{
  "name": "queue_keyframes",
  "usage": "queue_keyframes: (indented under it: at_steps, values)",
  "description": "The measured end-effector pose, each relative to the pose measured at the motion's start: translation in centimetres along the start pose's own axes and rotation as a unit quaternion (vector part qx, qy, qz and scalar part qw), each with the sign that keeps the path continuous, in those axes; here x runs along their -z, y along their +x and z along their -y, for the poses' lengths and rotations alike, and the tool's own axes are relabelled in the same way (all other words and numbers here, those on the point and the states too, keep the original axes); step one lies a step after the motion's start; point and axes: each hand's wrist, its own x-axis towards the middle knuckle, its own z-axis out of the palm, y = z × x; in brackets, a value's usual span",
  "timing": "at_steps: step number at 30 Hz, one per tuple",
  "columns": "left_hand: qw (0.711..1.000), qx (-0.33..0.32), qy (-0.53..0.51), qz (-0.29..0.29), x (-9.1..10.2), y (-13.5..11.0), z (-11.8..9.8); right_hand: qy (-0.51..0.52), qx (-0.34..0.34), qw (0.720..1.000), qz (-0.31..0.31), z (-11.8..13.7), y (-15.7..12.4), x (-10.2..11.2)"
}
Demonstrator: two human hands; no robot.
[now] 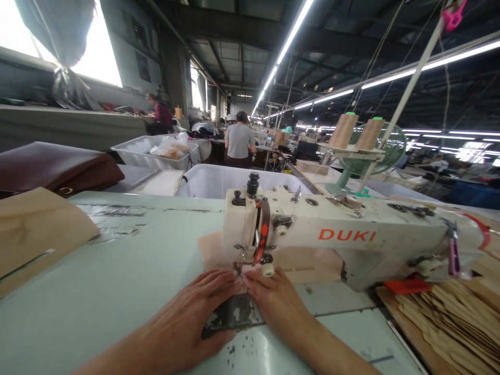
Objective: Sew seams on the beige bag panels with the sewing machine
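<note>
A white sewing machine (pixel 297 224) marked DUKI stands across the pale green worktable. Under its head lies a flat beige piece (pixel 312 260) that reaches out behind on both sides. My left hand (pixel 187 312) rests palm down left of the needle, fingers stretched forward and thumb spread apart, its fingertips at the work. On the other side, my right hand (pixel 279 297) has its fingertips closed together at a small pale pink piece (pixel 250 269) just by the presser foot. Its thumb is hard to make out, and my fingers partly hide the needle area.
Stacked beige strips (pixel 449 323) lie at the right, near a red item (pixel 408 285). Purple-handled snips (pixel 453 255) hang on the machine. Thread cones (pixel 344 131) stand behind it. A tan sheet (pixel 39 234) and brown material (pixel 58 166) lie left. A person (pixel 239 138) stands beyond a white bin (pixel 207 177).
</note>
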Motion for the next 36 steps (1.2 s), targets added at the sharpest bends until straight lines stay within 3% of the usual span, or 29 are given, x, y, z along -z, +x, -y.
queue_keyframes:
  at_steps: [13,21,26,36]
  values:
    - [1.000,0.006,0.010,0.021,-0.1,0.5,0.3,0.004,-0.008,0.999,0.041,-0.8,0.1,0.7]
    - [0.999,0.010,0.016,0.045,-0.4,0.5,0.6,0.075,-0.004,0.997,-0.028,-1.4,0.1,-0.3]
    - [0.999,0.008,0.007,0.033,-0.2,0.5,0.5,0.074,-0.015,0.996,-0.039,-1.3,0.2,-0.7]
    - [0.995,-0.033,0.090,0.019,0.2,1.2,0.0,0.018,-0.039,0.999,0.027,-0.8,0.3,0.8]
